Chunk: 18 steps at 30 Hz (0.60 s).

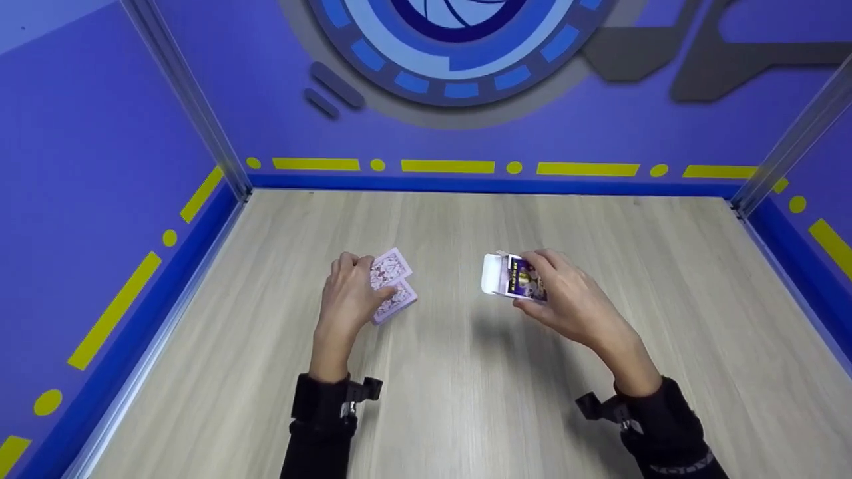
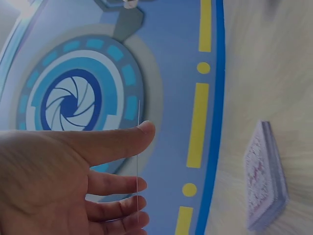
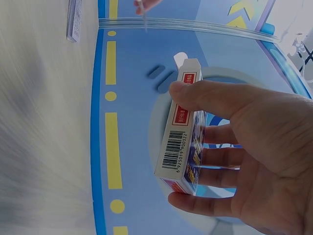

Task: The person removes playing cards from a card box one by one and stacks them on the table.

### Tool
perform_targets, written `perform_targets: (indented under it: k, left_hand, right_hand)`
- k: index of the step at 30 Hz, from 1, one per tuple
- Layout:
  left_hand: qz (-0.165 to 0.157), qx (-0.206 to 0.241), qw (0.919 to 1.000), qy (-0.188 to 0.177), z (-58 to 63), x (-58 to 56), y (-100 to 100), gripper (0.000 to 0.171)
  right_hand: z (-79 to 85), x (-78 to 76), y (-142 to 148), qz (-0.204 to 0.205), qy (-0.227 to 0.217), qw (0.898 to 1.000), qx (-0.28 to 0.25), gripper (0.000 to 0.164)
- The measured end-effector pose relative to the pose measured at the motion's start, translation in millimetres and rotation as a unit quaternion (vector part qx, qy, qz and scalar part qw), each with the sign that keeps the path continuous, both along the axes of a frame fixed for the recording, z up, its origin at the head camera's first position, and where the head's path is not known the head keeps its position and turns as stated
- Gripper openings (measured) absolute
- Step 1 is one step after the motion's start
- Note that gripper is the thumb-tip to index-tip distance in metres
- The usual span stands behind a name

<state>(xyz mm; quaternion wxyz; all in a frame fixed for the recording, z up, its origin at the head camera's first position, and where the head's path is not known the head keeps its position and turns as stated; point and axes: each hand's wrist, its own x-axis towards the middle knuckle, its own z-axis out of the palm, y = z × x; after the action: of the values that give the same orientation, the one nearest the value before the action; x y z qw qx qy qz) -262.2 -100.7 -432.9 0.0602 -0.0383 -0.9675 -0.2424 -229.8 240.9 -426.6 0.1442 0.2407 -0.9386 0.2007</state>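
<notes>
My left hand (image 1: 347, 289) pinches a thin playing card (image 1: 393, 265) with a pink-and-white patterned back. In the left wrist view that card shows only as a fine edge-on line between thumb and fingers. Below the hand, a stack of matching playing cards (image 2: 264, 178) lies on the table, partly covered by the hand in the head view. My right hand (image 1: 566, 293) grips a playing card box (image 1: 526, 278) by its narrow sides, off the table. The box's white flap (image 1: 491, 274) stands open toward the left. A barcode side (image 3: 173, 149) faces the right wrist camera; the box's inside is hidden.
A pale wood-grain table (image 1: 439, 399) spreads beneath both hands. Blue printed panels (image 1: 452, 146) with yellow dashes close it off at the back and both sides, joined by metal corner posts (image 1: 193, 100). Each wrist wears a black strap with a small camera mount.
</notes>
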Motion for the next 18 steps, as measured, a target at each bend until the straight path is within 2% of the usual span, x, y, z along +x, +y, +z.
perform_targets:
  k: [18]
  left_hand:
    - [0.000, -0.028, 0.9978, -0.060, -36.7, -17.0, 2.9, 0.065]
  right_hand:
    - [2.0, -0.1, 0.3, -0.007, -0.012, 1.000, -0.001, 0.069]
